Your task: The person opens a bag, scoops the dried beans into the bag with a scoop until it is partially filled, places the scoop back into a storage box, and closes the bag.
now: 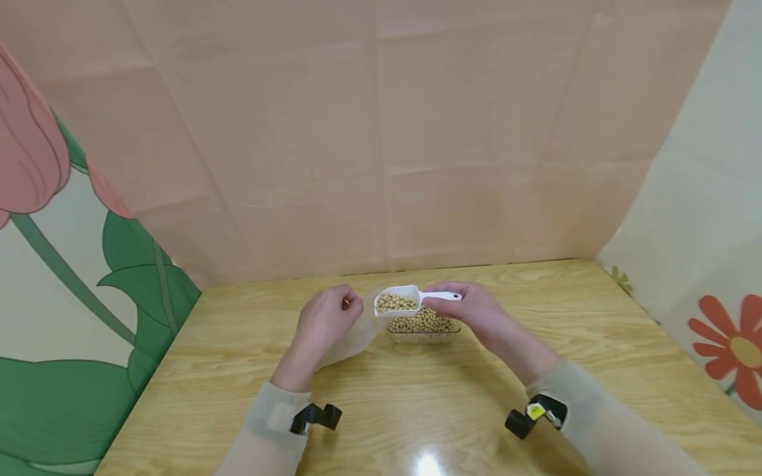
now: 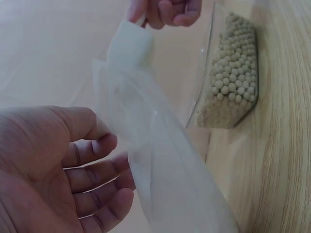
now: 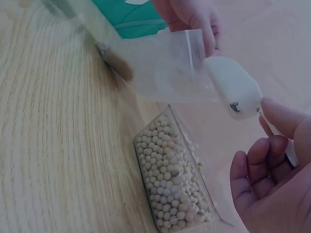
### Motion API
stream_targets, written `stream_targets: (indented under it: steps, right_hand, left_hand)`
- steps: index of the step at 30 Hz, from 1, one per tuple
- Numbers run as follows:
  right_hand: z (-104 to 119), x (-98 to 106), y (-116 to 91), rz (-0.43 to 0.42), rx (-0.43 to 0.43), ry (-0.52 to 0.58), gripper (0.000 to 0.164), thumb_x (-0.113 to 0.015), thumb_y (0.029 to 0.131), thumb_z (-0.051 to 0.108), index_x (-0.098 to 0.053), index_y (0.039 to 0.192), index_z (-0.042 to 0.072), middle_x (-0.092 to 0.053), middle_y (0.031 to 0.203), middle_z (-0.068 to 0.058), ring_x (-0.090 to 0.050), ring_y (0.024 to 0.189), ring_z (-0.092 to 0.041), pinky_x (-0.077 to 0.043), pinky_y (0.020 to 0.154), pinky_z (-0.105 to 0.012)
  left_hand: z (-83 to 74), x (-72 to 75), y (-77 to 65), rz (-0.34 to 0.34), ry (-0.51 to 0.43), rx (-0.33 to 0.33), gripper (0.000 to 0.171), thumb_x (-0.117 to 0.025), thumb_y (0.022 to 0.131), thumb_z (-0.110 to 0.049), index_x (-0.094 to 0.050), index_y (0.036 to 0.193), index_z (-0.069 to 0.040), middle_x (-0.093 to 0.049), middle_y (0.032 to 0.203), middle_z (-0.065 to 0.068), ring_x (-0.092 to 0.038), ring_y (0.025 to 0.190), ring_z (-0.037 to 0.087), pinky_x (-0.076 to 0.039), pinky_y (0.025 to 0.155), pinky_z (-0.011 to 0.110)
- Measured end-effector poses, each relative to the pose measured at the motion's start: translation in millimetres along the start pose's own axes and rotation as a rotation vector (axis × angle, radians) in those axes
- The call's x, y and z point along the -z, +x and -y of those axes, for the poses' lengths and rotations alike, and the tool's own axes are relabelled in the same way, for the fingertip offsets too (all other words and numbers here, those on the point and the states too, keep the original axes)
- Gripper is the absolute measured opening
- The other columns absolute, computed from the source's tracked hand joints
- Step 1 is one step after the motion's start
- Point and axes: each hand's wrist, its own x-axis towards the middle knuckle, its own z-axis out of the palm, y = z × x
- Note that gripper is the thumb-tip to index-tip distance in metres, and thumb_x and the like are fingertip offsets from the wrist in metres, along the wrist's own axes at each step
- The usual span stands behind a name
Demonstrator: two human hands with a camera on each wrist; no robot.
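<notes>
My right hand [image 1: 473,311] grips the handle of a small white scoop [image 1: 411,291] loaded with pale round soybeans [image 1: 395,303]. With thumb and forefinger, my left hand [image 1: 327,317] pinches the upper edge of a translucent plastic bag [image 1: 354,340], which hangs down toward the tabletop. The scoop's front lip is right at the bag's mouth, overlapping it in the left wrist view. Below the scoop stands a clear plastic box [image 1: 424,338] full of the same beans. In the right wrist view the scoop's underside [image 3: 235,87] shows, with a dark mark near the handle.
Everything is on a wood-grain table [image 1: 381,410]. A plain pinkish covering [image 1: 381,132] rises behind its back edge. Painted panels with a tulip [image 1: 30,132] and a red flower [image 1: 738,347] stand at the left and right.
</notes>
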Motion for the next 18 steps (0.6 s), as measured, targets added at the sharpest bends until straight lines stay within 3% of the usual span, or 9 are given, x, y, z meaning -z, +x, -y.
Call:
stream_targets:
  steps: [8,12,15,18]
  right_hand:
    - [14,-8,1,-0.03,-0.053,-0.167,0.044,-0.09,0.092,0.045,-0.083,0.124,0.016,-0.073,0.136,-0.005,-0.061,0.128,-0.03,-0.038,0.115,-0.063]
    - [20,-11,2,-0.046,-0.054,-0.214,0.042,-0.091,0.091,0.044,-0.084,0.121,0.016,-0.075,0.123,-0.005,-0.061,0.108,-0.026,-0.048,0.096,-0.049]
    - [23,-12,3,-0.054,-0.038,-0.252,0.039,-0.091,0.091,0.042,-0.084,0.119,0.016,-0.074,0.111,-0.006,-0.057,0.092,-0.023,-0.048,0.081,-0.041]
    - [25,-14,4,-0.051,-0.011,-0.304,0.035,-0.09,0.092,0.039,-0.085,0.118,0.016,-0.075,0.106,-0.004,-0.058,0.088,-0.022,-0.048,0.078,-0.038]
  left_hand:
    - [-2.3,3.9,-1.3,0.012,-0.004,0.018,0.012,-0.066,0.103,-0.014,-0.073,0.093,-0.015,-0.064,0.079,-0.002,-0.051,0.066,0.018,-0.043,0.065,0.036]
    - [-1.7,5.7,-1.6,0.013,0.0,0.017,0.013,-0.065,0.103,-0.013,-0.072,0.092,-0.015,-0.063,0.079,-0.002,-0.052,0.066,0.018,-0.043,0.065,0.036]
    - [-0.6,6.8,-1.5,0.012,-0.001,0.017,0.014,-0.064,0.104,-0.013,-0.071,0.091,-0.014,-0.062,0.077,-0.001,-0.052,0.066,0.018,-0.043,0.065,0.036]
    - [0.5,7.8,-1.3,0.009,-0.003,0.013,0.014,-0.063,0.104,-0.012,-0.07,0.092,-0.014,-0.063,0.078,-0.001,-0.052,0.066,0.018,-0.044,0.066,0.036]
